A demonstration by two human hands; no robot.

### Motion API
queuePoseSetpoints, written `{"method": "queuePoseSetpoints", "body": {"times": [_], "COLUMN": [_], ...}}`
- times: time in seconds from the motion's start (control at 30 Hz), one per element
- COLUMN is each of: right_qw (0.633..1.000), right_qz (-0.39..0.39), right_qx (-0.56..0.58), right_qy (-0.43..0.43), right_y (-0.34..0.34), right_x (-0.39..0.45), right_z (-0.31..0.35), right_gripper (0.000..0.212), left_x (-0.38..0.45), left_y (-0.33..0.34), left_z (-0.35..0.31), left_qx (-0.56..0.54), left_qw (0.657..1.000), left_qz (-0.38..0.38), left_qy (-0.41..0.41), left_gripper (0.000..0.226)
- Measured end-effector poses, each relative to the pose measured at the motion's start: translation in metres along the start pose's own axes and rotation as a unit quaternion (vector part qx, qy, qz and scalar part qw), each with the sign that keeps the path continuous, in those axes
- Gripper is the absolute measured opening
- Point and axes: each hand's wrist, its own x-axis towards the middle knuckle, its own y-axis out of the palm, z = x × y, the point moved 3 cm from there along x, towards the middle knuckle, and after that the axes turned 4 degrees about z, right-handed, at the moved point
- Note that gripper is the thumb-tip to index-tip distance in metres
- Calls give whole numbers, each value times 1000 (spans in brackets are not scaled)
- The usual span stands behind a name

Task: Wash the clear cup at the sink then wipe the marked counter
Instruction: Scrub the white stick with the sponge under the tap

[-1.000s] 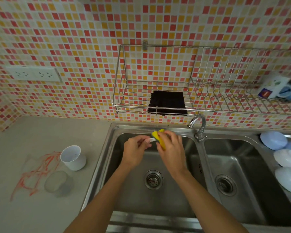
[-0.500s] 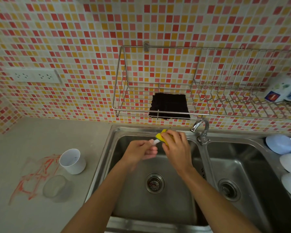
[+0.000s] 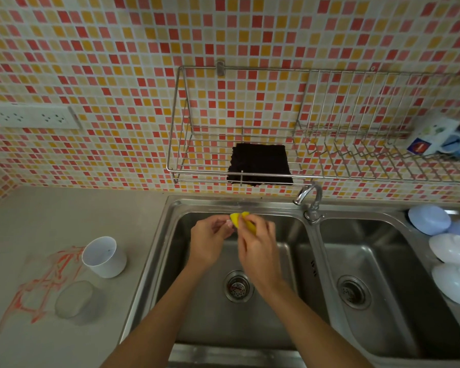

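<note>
Right hand (image 3: pixel 259 251): grips yellow sponge (image 3: pixel 240 220), now lifted toward the sink's back rim. Left hand (image 3: pixel 209 241): pinches its edge. Cup (image 3: pixel 73 302): far left, beside the marks (image 3: pixel 37 285), unwashed.

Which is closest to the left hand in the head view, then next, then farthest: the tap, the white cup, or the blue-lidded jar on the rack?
From the left hand:
1. Tap, to its right, behind the sink divider.
2. White cup, to its left on the counter.
3. Blue-lidded jar, far right on the wall rack.
</note>
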Motion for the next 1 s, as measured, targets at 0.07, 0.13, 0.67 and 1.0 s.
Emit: {"method": "queuePoseSetpoints", "body": {"times": [0.07, 0.13, 0.67, 1.0], "right_qw": [1000, 998, 1000, 992], "right_qz": [5, -5, 13, -30], "right_qx": [2, 6, 8, -95], "right_qy": [-5, 65, 21, -72], "right_y": [-1, -4, -3, -4], "right_x": [4, 12, 6, 28], "right_z": [-3, -18, -2, -30], "right_gripper": [43, 43, 48, 31], "left_x": [-1, -2, 1, -1], "left_y": [-3, -5, -10, -12], "left_z": [3, 4, 1, -6], "left_qx": [8, 17, 72, 11], "left_qw": [1000, 999, 996, 1000], "left_qz": [-5, -26, -11, -9], "left_qy": [8, 6, 50, -9], "left_gripper": [11, 11, 17, 31]}}
